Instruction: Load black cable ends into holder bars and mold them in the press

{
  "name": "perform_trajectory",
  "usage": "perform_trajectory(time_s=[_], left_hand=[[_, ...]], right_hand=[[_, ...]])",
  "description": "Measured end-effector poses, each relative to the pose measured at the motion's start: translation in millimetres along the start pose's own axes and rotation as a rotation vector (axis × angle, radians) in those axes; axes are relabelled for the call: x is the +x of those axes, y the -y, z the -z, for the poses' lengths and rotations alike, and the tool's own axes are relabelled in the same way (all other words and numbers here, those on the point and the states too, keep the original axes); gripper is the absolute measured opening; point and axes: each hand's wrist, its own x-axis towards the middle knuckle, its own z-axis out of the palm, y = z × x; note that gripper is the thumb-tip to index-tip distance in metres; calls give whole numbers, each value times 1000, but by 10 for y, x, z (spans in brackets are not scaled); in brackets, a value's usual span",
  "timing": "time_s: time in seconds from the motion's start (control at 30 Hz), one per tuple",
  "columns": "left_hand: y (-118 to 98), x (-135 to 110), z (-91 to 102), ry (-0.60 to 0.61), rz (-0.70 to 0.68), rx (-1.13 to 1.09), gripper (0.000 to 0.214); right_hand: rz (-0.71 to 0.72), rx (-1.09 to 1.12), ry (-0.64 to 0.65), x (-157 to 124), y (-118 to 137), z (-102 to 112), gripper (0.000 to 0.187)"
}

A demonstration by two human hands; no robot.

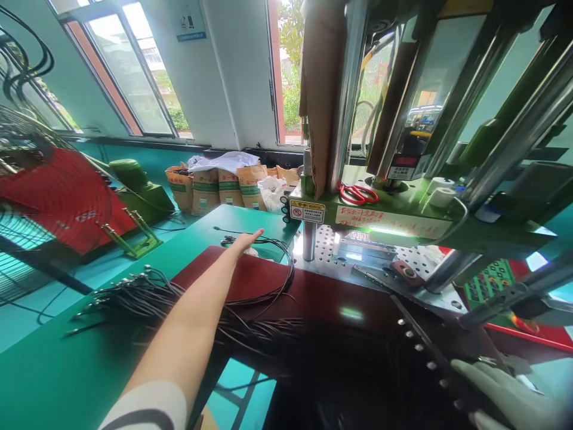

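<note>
Where the left hand (245,241) reaches: out flat and open, fingers together, at the middle of the frame, just over the far end of a loose coil of cable (286,260); whether it touches, I cannot tell

Right hand: a pale glove (505,394) covers the right hand (505,394) at the lower right corner, beside a dark studded strip (421,352); the frame cuts it off, so I cannot tell whether it holds anything

Cables: a bundle of thin black cables (179,310) with metal tips (111,292) fans across the tabletop (49,370) from left of center and runs under the left forearm

Mat: a dark red mat (308,292) lies under the coil and the bundle

Machine: a press (403,137) with a green base (394,221) fills the upper right; red-handled scissors (358,194) lie on that base, above a perforated metal plate (324,245)

Background: paper sacks (206,188) lean under the windows (125,71), upper center, and a wire-guarded fan (31,143) stands at the left edge
</note>
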Motion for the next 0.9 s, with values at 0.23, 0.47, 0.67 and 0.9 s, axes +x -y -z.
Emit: perform_trajectory(time_s=[0.23,0.47,0.67,0.9], left_hand=[[97,-306,-137,16,-205,614,51],[94,-544,-95,37,-337,795,43],[-190,-1036,-213,-78,-572,479,40],[-456,-2642,-1032,782,-537,-255,40]], right_hand=[[61,-258,230,4,326,192,50],[-240,-188,618,170,954,609,59],[-282,-158,576,473,911,835,41],[-370,-200,445,1231,756,949,32]])
